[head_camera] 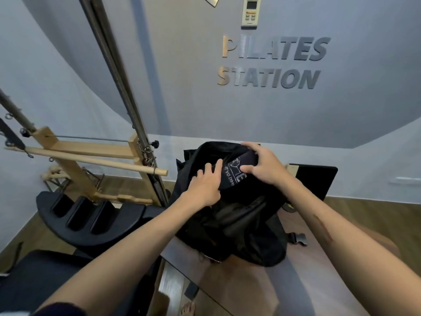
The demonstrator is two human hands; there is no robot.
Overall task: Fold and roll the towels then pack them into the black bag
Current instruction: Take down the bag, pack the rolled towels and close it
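A black bag [239,226] stands on a wooden-topped surface [250,286] in front of me, its mouth open at the top. A rolled dark towel [234,172] with white embroidery sits in that mouth. My right hand [259,166] grips the towel from above, fingers curled over its far end and thumb on its near side. My left hand [206,182] rests on the bag's left rim beside the towel, fingers spread and touching the fabric.
A black curved pilates barrel [84,220] lies at the left, with a wooden and metal tower frame [136,156] behind it. A black box [314,181] stands behind the bag at the right. A buckle [298,239] hangs off the bag's right side.
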